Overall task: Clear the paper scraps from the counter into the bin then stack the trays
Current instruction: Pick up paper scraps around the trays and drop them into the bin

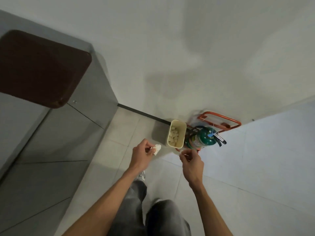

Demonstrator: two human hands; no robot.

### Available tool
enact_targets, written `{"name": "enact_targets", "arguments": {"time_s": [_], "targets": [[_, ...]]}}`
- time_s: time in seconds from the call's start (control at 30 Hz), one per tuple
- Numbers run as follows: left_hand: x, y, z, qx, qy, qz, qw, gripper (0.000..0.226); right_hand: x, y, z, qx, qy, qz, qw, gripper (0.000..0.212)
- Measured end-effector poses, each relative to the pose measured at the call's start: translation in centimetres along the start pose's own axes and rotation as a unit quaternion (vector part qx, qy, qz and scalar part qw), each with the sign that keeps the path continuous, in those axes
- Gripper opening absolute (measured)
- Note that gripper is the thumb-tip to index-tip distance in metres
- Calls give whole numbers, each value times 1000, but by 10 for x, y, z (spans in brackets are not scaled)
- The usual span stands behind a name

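A cream bin [180, 128] stands on the floor by the wall, with several white paper scraps inside it. My left hand [141, 155] pinches a crumpled white paper scrap [157, 149] just left of the bin, above the floor. My right hand [191, 160] hovers in front of the bin with fingers curled; a small white bit shows at its fingertips, too blurred to identify. A dark brown tray [39, 68] lies on the grey counter [95, 68] at upper left, its corner overhanging the counter edge.
A green fire extinguisher [202, 139] in an orange stand [219, 121] sits right beside the bin against the white wall. Grey cabinet fronts run along the left. My legs in grey trousers stand on the pale tiled floor.
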State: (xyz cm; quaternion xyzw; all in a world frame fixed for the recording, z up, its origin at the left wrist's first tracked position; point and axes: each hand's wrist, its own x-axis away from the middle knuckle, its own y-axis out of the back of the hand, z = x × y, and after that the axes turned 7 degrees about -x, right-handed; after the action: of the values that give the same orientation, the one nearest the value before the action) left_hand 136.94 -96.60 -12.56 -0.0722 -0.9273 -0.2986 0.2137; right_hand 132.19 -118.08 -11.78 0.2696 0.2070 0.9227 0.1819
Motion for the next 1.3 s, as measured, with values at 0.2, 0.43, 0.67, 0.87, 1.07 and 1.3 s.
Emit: {"name": "enact_targets", "arguments": {"time_s": [0.2,0.43,0.67,0.87,1.07,1.3], "targets": [[-89,-80,11,-17,42,2,999,9,-129,-19,-49,58,-11,20,998,8],[-195,-206,65,-22,81,-34,996,15,-281,-77,-162,191,37,108,975,13],[-274,-318,114,-22,141,-12,990,17,-395,-112,-234,298,67,194,932,29],[-315,-355,123,-39,161,138,976,57,-438,-129,-246,316,68,248,913,39],[-280,-302,126,5,163,67,984,53,-399,-126,-200,301,70,257,916,49],[-136,-151,147,-7,149,-67,986,45,-221,-124,-93,232,218,267,910,39]]}}
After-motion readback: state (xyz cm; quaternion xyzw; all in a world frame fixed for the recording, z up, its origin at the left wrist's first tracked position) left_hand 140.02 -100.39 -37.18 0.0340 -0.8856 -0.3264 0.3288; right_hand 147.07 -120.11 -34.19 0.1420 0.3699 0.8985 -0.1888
